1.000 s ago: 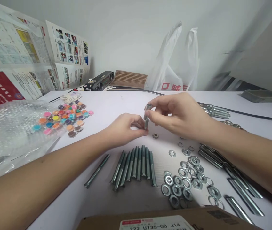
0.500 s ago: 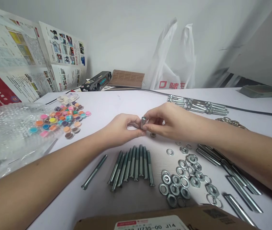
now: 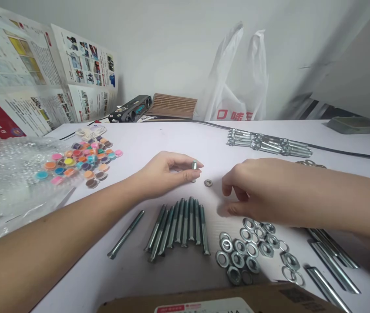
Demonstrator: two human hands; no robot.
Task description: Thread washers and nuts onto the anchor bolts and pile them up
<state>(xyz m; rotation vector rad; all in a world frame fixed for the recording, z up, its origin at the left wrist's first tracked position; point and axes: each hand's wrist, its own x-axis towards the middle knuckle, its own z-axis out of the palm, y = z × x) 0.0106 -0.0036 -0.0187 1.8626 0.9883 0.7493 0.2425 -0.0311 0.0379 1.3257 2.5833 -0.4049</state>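
My left hand point(image 3: 167, 174) grips an upright silver metal bolt point(image 3: 194, 165) between thumb and fingers; much of it is hidden by the fingers. A hex nut point(image 3: 208, 183) lies on the table just right of that hand. My right hand point(image 3: 253, 189) is over the near side of the washers, fingers curled and thumb apart from the index finger, nothing visible between them. Below it are loose washers and nuts point(image 3: 238, 259). Several bolts with flared ends point(image 3: 180, 226) lie side by side in front of my left hand, and a single bolt point(image 3: 126, 234) lies apart to their left.
Metal sleeves point(image 3: 333, 265) lie at the right. Behind them is a stack of assembled expansion bolts point(image 3: 268, 142). A cardboard box point(image 3: 126, 305) stands at the front edge. Colourful small pots point(image 3: 69, 161) and bubble wrap point(image 3: 11, 178) are at left; a white plastic bag point(image 3: 230, 93) stands at the back.
My right hand has let go of the bolt and moved right and toward me, over the washers. My left hand keeps hold of the bolt in nearly the same place.
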